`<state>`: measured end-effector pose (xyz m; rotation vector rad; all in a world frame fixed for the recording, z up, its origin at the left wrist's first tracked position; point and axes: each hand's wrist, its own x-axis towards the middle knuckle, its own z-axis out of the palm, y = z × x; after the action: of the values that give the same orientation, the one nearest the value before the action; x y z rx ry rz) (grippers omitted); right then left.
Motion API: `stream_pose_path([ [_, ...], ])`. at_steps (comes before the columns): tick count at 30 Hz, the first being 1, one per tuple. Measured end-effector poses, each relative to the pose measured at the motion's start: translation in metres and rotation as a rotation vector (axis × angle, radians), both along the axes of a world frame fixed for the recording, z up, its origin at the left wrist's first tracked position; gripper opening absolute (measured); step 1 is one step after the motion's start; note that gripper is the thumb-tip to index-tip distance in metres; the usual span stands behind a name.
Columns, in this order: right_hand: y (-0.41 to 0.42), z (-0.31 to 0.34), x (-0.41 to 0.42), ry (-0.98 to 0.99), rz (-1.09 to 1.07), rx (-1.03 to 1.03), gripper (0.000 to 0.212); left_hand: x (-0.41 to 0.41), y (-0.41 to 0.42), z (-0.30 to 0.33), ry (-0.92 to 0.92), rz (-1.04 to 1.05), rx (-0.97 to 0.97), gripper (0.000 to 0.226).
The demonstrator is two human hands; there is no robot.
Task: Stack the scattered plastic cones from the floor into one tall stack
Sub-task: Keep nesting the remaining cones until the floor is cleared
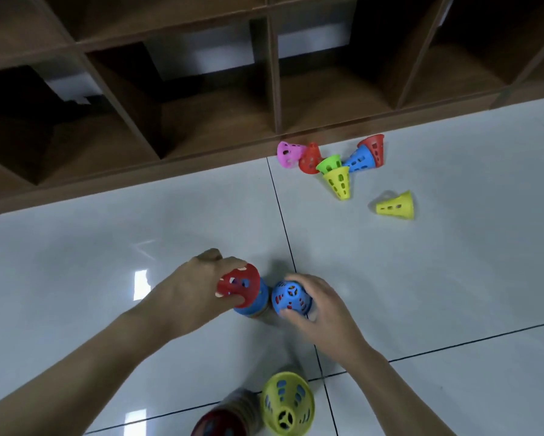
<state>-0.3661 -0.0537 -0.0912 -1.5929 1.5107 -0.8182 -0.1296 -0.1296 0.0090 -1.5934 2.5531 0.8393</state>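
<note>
Two nested perforated cones, yellow-green cone (288,404) over dark red cone (220,424), nearest on floor (453,278). Left hand (198,291) grips red cone (239,284) atop small stack (253,305); right hand (319,305) grasps blue cone (291,298) alongside. Scattered cones (336,165) lie near shelf (201,121). No readable writing.

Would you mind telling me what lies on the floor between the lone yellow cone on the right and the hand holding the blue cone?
Head view: only bare floor tile between lone yellow cone and right hand.
</note>
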Motion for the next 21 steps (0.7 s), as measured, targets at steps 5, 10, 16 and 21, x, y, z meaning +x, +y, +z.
stream_pose_path([
  [5, -0.009, 0.002, -0.009, -0.070, -0.038, 0.040, 0.064, -0.010, -0.005, -0.017, -0.063, -0.069, 0.002, 0.064],
  [10, -0.033, 0.006, -0.047, -0.209, -0.366, -0.002, 0.044, -0.011, -0.017, -0.018, -0.094, -0.123, 0.021, 0.081],
  [16, -0.090, -0.013, -0.125, 0.074, -0.578, -0.004, 0.048, -0.032, -0.065, -0.029, -0.079, -0.270, -0.081, 0.082],
  [21, -0.134, -0.012, -0.182, 0.180, -0.642, 0.071, 0.069, -0.070, -0.130, -0.065, -0.127, -0.302, -0.109, 0.057],
])
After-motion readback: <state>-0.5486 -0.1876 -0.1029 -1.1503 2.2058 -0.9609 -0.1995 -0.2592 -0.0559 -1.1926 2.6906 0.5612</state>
